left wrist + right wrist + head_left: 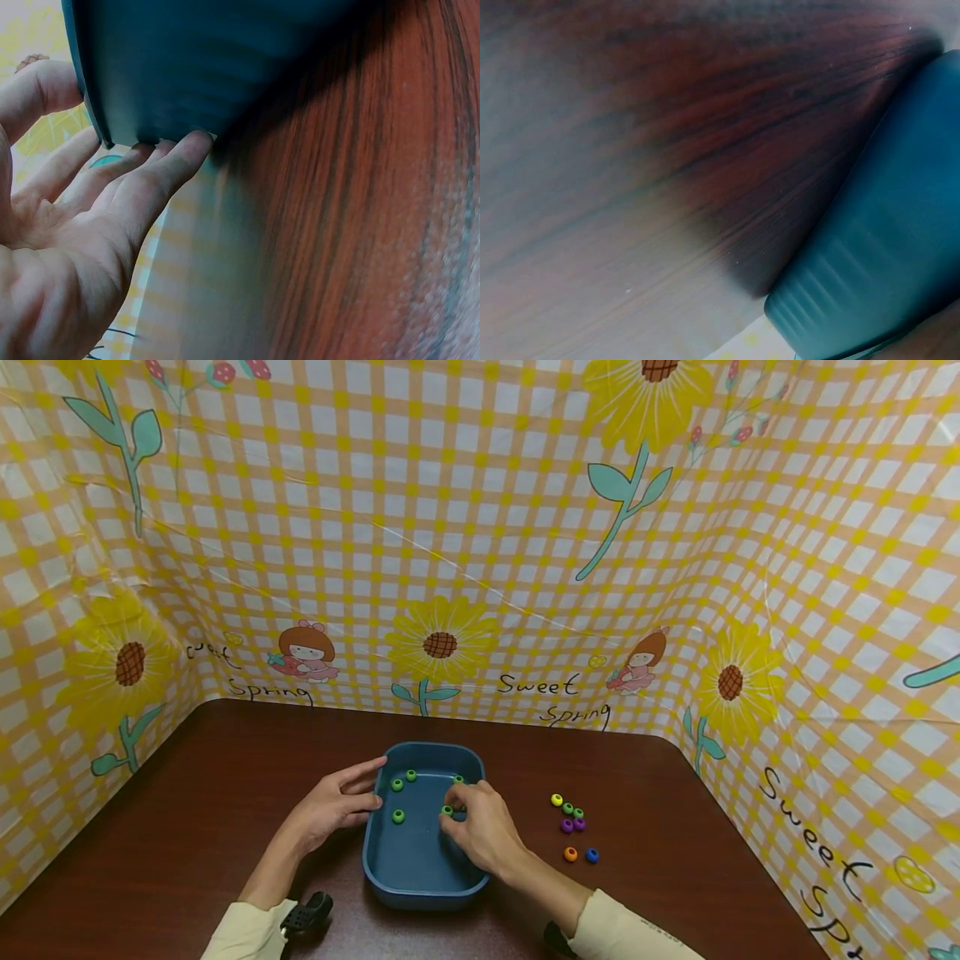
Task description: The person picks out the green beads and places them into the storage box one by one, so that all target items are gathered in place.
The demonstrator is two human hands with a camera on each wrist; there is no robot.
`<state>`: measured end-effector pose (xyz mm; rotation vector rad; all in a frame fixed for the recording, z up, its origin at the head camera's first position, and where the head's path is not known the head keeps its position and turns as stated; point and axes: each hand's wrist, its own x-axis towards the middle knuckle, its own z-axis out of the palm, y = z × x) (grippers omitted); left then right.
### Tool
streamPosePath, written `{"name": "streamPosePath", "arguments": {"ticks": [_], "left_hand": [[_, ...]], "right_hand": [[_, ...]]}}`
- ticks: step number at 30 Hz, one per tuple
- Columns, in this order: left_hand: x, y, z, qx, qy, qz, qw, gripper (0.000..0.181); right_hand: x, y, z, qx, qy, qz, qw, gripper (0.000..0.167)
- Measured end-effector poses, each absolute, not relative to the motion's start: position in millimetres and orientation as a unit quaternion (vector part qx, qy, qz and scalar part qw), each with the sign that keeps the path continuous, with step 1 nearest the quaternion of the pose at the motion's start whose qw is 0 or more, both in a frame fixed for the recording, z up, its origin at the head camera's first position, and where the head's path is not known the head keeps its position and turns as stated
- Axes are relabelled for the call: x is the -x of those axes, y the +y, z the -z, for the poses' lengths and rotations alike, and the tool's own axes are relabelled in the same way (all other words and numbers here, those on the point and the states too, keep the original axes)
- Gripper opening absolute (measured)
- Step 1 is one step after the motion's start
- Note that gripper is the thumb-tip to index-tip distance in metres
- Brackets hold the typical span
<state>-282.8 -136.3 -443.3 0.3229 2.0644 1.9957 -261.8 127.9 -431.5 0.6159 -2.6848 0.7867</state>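
A blue rectangular tray (423, 864) stands on the table with several green beads in it, one of them a green bead (398, 817) toward its left side. The left hand (330, 810) rests with extended fingers against the tray's left wall; in the left wrist view that hand (90, 217) touches the outside of the tray (187, 67). Over the tray's right side, the right hand (483, 827) pinches a green bead (447, 811) between thumb and fingers. Only the tray's outer wall (870, 247) and a sliver of skin show in the right wrist view.
To the right of the tray on the brown table (630, 910) lie a yellow bead (557, 800), green beads (578, 813), purple beads (567, 826), an orange bead (571, 854) and a blue bead (592, 856). A checkered sunflower cloth (510, 568) hangs around the table.
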Motion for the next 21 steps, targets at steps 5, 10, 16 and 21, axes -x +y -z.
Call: {"name": "streamPosePath", "arguments": {"ticks": [5, 10, 16, 21], "left_hand": [[282.7, -135.9, 443.2, -0.109, 0.71, -0.684, 0.124, 0.064], [282.4, -135.4, 443.2, -0.108, 0.711, -0.684, 0.123, 0.064], [282.9, -135.3, 442.9, -0.107, 0.71, -0.685, 0.123, 0.064], [283.0, -135.3, 443.3, -0.107, 0.709, -0.685, 0.124, 0.064]], "right_hand": [[262.0, 127.9, 432.2, -0.212, -0.928, -0.273, 0.138, 0.009], [262.0, 127.9, 432.8, -0.211, -0.928, -0.275, 0.137, 0.009], [262.5, 127.7, 433.3, -0.212, -0.929, -0.272, 0.137, 0.009], [262.1, 127.7, 433.4, -0.212, -0.928, -0.275, 0.137, 0.01]]}}
